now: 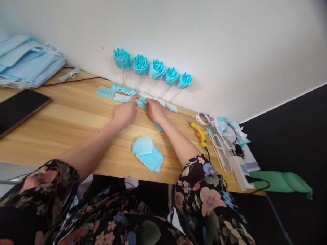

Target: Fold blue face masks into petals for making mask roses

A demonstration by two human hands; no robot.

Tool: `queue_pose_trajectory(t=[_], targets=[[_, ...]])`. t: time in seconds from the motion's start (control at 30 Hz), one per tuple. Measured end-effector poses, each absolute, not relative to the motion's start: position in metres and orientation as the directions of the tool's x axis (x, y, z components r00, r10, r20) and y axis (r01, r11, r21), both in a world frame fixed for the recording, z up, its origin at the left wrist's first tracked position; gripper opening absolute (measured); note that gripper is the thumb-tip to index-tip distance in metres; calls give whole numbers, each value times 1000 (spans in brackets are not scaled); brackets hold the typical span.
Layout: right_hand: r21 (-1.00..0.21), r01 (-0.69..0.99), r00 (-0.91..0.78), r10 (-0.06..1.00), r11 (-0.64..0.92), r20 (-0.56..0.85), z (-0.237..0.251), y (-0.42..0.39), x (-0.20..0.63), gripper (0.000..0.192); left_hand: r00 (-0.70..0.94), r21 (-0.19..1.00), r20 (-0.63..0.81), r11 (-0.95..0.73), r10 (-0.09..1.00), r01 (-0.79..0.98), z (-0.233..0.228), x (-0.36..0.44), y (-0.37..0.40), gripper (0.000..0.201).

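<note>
a: from the head camera, what are the hands on?

b: both reach to the far edge of the wooden table (71,115). the left hand (126,112) and the right hand (156,111) meet fingertip to fingertip on a small blue folded piece (141,102), which lies flat in the row of folded blue pieces (121,92) just below the wall. the fingers press down on it; whether they pinch it or only hold it flat, i cannot tell.

a: how many pieces are in that row?

b: they overlap and the hands cover some, so i cannot count them exactly.

a: anything in a container?

b: no container shows. five blue paper roses (152,68) on thin sticks lean against the wall along the far edge, side by side.

a: and nearer the person?

b: a loose stack of blue squares (148,153) sits near the front edge, between the forearms. a pile of blue face masks (22,60) fills the far left corner, with one dark phone (13,112) lying flat near the left edge. one yellow glue gun (199,133) lies toward the right edge, beside a clutter of white loops and scraps (225,134) and a white power strip (239,171).
</note>
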State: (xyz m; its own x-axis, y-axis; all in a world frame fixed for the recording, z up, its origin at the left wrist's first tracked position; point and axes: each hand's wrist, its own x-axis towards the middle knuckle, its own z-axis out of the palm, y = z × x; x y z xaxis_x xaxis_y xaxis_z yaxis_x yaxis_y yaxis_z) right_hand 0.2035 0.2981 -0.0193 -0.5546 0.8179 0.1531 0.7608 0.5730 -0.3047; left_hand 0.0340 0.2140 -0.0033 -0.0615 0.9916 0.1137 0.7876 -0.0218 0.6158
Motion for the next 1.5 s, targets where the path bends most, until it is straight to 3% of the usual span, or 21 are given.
queue_pose_trajectory(t=[0.1, 0.2, 0.33, 0.43, 0.53, 0.63, 0.77, 0.83, 0.9, 1.0, 1.07, 1.27, 1.4, 1.5], targets=[[-467, 698, -506, 836, 542, 214, -14, 307, 214, 51, -12, 578, 73, -33, 997, 815, -5, 36, 216, 56], [-637, 606, -337, 879, 476, 337, -4, 313, 233, 50, -23, 577, 74, -24, 997, 817, -5, 37, 217, 56], [-735, 528, -234, 905, 425, 355, 5, 299, 259, 43, -49, 591, 78, -6, 996, 806, -4, 38, 215, 56], [-674, 628, -270, 922, 388, 278, 7, 276, 271, 37, -87, 592, 114, 3, 990, 806, -4, 40, 212, 55], [-472, 846, -224, 969, 247, 105, 7, 257, 278, 31, -91, 592, 213, -54, 973, 804, -4, 44, 207, 49], [-285, 950, -141, 990, 129, -21, 6, 248, 283, 32, -45, 605, 274, -136, 961, 785, -4, 48, 199, 41], [-295, 939, -195, 980, 175, -38, 0, 240, 284, 23, 41, 662, 239, -194, 970, 724, -6, 54, 193, 37], [-359, 897, -268, 963, 256, 18, -4, 237, 282, 13, 59, 724, 203, -190, 977, 663, -10, 57, 193, 34], [-509, 798, -320, 943, 323, 97, -7, 234, 279, 9, 57, 803, 175, -176, 983, 569, -14, 58, 195, 31], [-786, 527, -339, 928, 323, 154, -8, 229, 274, 13, 57, 928, 137, -148, 989, 342, -18, 61, 200, 39], [-887, 364, -355, 923, 283, 149, -6, 226, 271, 20, 66, 975, 119, -129, 991, 181, -18, 62, 200, 50], [-960, 173, -400, 906, 220, 135, -5, 218, 264, 34, 115, 994, 111, -110, 987, -13, -11, 67, 193, 63], [-967, 139, -381, 913, 215, 149, -6, 217, 261, 41, 106, 997, 44, -37, 993, -64, -11, 66, 192, 46], [-974, 132, -337, 932, 186, 133, -4, 217, 262, 50, 62, 997, 44, -41, 997, -61, -9, 65, 192, 45]])
